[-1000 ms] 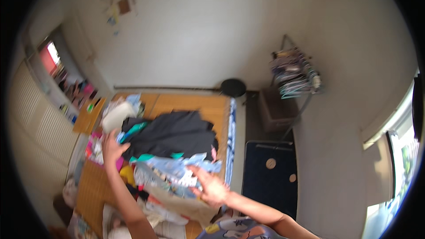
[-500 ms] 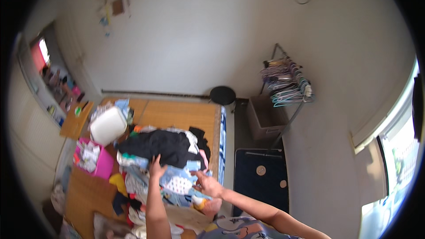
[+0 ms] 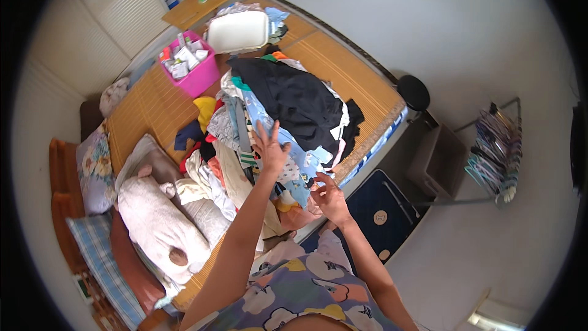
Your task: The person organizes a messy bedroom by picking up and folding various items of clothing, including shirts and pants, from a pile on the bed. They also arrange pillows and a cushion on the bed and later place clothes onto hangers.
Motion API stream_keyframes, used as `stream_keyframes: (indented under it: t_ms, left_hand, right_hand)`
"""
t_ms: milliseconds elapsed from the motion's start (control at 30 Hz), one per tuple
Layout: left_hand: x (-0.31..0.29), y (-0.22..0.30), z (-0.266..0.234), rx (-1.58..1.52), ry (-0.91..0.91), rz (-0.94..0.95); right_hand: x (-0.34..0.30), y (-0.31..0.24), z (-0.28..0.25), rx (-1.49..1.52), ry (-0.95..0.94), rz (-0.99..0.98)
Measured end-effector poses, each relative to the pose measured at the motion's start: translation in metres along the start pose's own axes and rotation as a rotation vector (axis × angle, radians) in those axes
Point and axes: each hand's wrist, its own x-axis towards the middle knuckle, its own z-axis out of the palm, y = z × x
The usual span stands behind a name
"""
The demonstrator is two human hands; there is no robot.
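A black garment (image 3: pixel 300 101) lies spread over a heap of clothes on the bed. Along its near side runs a light blue printed garment (image 3: pixel 291 153). My left hand (image 3: pixel 272 152) is over this blue cloth with its fingers spread, holding nothing. Beside the cloth's right end is my right hand (image 3: pixel 331 201), its fingers bent but apart. I cannot tell whether its fingertips touch the fabric. A beige piece of clothing (image 3: pixel 239 190) and a white cloth with dark dots lie close to my left forearm.
A pink bin (image 3: pixel 199 79) holding small boxes and a white lid-like tray (image 3: pixel 239 32) stand at the far left. A pale plush toy (image 3: pixel 159 217) and pillows (image 3: pixel 101 257) lie on the left. At right are a black stool (image 3: pixel 413 92), a grey-brown bin (image 3: pixel 436 159) and a hanger rack (image 3: pixel 496 147).
The view has swung down and to the left, bringing the pillows and plush toy in. Both hands stay over the blue garment; the right hand's fingers are more bent.
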Motion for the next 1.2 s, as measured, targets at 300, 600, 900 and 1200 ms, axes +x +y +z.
stream_keyframes:
  t_ms: [300,600,900,1200]
  left_hand:
    - [0.032,0.027,0.05,0.035,-0.045,0.021]
    - [-0.067,-0.014,-0.017,-0.506,0.251,-0.17]
    - [-0.105,-0.197,-0.021,-0.164,0.434,-0.799]
    - [-0.071,-0.319,0.019,-0.54,0.226,-0.9]
  right_hand:
    - [0.026,0.036,-0.049,-0.12,-0.16,-0.032]
    - [0.105,-0.013,-0.01,-0.533,-0.111,-0.528]
    - [0.156,-0.04,0.11,-0.916,-0.202,-0.478]
    - [0.19,0.024,0.132,-1.159,-0.323,-0.466]
